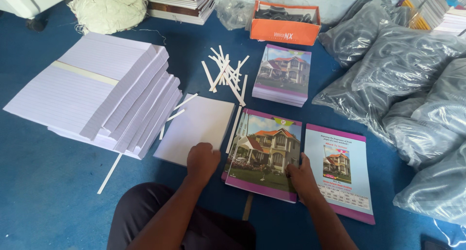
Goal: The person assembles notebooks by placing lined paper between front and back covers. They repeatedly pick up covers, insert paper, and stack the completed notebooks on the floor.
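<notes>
Hands low in frame on blue floor (43,182). Left hand (203,161) curled, knuckles up, fingertips hidden, resting on blank white paper block (196,126). Right hand (302,175) pressed on edge of house-picture cover stack (264,153), fingers partly tucked under. Back-cover sheet (345,170) just beside. Grey plastic bags (417,99) cut off at right.

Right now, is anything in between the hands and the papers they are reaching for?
Nothing visible is in the way. The left hand already rests on the blank white sheets, and the right hand already touches the edge of the house-picture covers. The loose white strips lie farther back.
</notes>
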